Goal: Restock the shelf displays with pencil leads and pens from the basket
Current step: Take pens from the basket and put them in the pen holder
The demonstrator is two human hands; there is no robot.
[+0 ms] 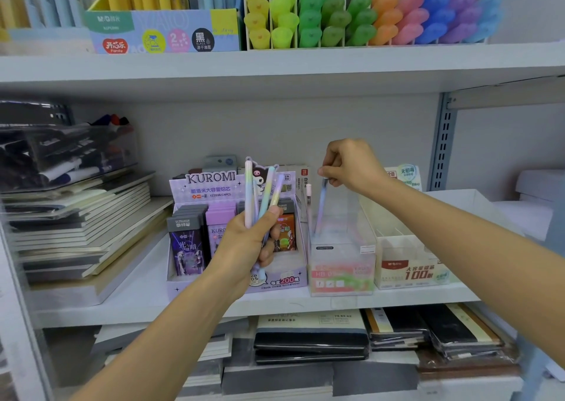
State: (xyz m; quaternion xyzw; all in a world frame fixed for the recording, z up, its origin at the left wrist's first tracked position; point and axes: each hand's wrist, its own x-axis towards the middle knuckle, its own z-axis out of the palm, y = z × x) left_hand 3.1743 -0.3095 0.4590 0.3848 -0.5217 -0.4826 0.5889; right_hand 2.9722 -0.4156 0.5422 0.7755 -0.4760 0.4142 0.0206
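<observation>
On the middle shelf (146, 296), the left hand (244, 247) is curled tight round a bundle of pastel pens (260, 192), which fan upward in front of the Kuromi display box (211, 183) with its pencil lead packs (186, 244). To the right, the right hand (351, 168) pinches the top of a single pen (321, 208) between thumb and fingertips. That pen hangs just below the hand, its lower part inside the clear box (342, 266). A pink-capped pen (308, 195) stands at the box's left side. A white carton (409, 272) sits just right of the box.
</observation>
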